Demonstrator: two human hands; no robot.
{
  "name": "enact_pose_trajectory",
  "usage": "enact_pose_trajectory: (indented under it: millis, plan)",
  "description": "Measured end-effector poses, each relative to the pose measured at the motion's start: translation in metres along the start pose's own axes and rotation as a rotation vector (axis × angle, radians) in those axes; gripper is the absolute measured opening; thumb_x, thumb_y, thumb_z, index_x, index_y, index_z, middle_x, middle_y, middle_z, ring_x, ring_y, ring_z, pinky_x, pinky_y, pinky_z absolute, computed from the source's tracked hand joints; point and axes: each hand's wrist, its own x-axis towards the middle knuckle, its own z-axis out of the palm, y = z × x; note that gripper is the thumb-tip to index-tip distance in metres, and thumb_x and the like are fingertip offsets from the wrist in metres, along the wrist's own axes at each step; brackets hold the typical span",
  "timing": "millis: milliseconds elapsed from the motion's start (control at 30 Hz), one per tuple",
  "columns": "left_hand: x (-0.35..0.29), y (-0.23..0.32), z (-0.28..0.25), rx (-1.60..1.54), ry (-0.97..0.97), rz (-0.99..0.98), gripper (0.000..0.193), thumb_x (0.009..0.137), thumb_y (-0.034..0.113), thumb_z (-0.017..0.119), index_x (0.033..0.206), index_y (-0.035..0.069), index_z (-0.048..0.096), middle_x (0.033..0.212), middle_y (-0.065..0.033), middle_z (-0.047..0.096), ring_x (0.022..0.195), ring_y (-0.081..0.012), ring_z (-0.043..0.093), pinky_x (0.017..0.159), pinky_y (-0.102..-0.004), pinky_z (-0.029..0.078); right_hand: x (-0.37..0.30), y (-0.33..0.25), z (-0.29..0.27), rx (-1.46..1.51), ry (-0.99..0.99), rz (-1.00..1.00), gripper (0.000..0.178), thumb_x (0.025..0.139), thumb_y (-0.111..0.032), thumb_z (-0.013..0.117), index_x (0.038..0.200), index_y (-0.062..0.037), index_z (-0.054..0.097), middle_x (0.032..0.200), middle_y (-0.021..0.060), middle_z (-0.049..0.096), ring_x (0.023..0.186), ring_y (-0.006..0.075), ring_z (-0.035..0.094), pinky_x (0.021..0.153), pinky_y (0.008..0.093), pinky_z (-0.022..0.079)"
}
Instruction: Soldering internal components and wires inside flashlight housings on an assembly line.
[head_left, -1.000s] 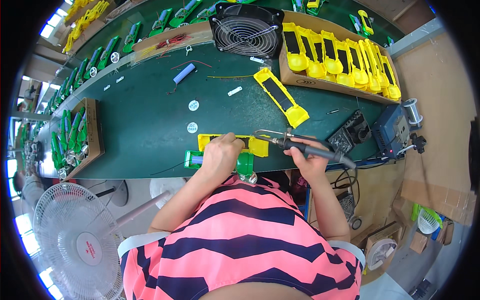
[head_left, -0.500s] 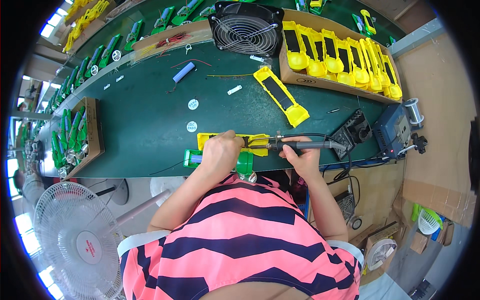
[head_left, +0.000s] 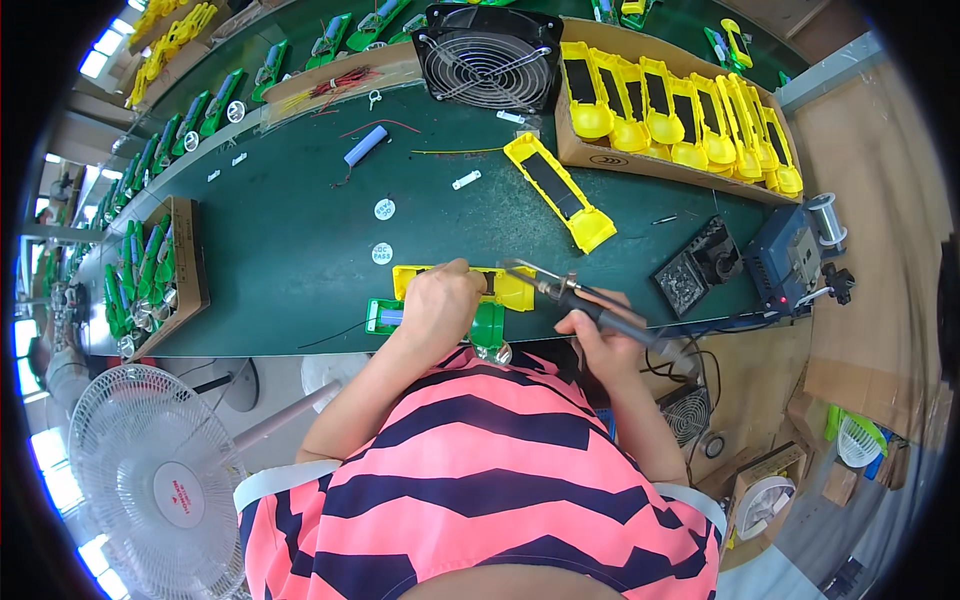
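My left hand (head_left: 440,305) is closed over a yellow plastic casing (head_left: 515,290) lying near the front edge of the green bench, its fingertips pressed into the casing; anything smaller between them is hidden. Just in front of it lies an opened green plastic housing (head_left: 488,326) with a blue cylindrical battery cell (head_left: 391,317) and a round clear lens piece (head_left: 497,354). My right hand (head_left: 606,342) grips a soldering iron (head_left: 630,328) with a thin metal guide tube alongside. The iron tilts, its tip above the casing's right part.
Another yellow casing (head_left: 560,193) lies farther back, beside a carton (head_left: 640,170) of yellow casings and a black fan (head_left: 490,65). Right stand a soldering stand (head_left: 690,280) and blue station (head_left: 783,255). A loose battery cell (head_left: 366,146) and a carton (head_left: 190,270) of green housings lie left.
My right hand has swung the soldering iron from nearly level to a slant, its tip raised and its cable end lowered toward me. My left hand stays on the casing.
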Motion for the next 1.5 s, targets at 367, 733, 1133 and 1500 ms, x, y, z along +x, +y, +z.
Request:
enact_pose_trajectory:
  millis: [367, 733, 1133, 1500]
  plan:
    - [0.002, 0.003, -0.003, 0.050, -0.040, 0.002, 0.010, 0.065, 0.005, 0.057, 0.071, 0.007, 0.064, 0.067, -0.0102, 0.053, 0.066, -0.0253, 0.058, 0.058, -0.0356, 0.047, 0.014, 0.038, 0.049, -0.407, -0.224, -0.225, 0.056, 0.066, -0.001, 0.067, 0.116, -0.0034, 0.041, 0.107, 0.0054, 0.060, 0.084, 0.0189, 0.061, 0.106, 0.0496, 0.011]
    - [-0.030, -0.007, -0.065, -0.028, 0.096, -0.134, 0.016, 0.064, 0.017, 0.070, 0.064, 0.004, 0.062, 0.061, -0.0085, 0.052, 0.057, -0.0250, 0.053, 0.053, -0.0345, 0.043, 0.026, 0.034, 0.049, -0.404, -0.172, -0.307, 0.048, 0.069, 0.000, 0.063, 0.112, -0.0043, 0.043, 0.100, 0.0041, 0.063, 0.069, 0.0165, 0.061, 0.105, 0.0501, 0.011]
    - [-0.029, -0.003, 0.002, -0.251, 0.346, 0.006, 0.013, 0.064, 0.004, 0.067, 0.072, 0.006, 0.057, 0.078, -0.0060, 0.047, 0.075, -0.0236, 0.047, 0.062, -0.0330, 0.039, 0.039, 0.020, 0.036, -0.593, -0.132, -0.300, 0.039, 0.069, -0.005, 0.067, 0.104, -0.0044, 0.051, 0.087, 0.0028, 0.065, 0.074, 0.0186, 0.059, 0.104, 0.0507, 0.014]
    - [-0.031, -0.008, -0.013, -0.387, 0.264, -0.137, 0.010, 0.060, -0.002, 0.064, 0.066, 0.001, 0.057, 0.085, -0.0090, 0.052, 0.076, -0.0211, 0.055, 0.063, -0.0298, 0.045, -0.028, 0.029, 0.027, -0.006, 0.117, -0.055, 0.021, 0.078, 0.001, 0.055, 0.099, 0.0061, 0.050, 0.082, 0.0192, 0.062, 0.066, 0.0165, 0.064, 0.095, 0.0378, 0.038]
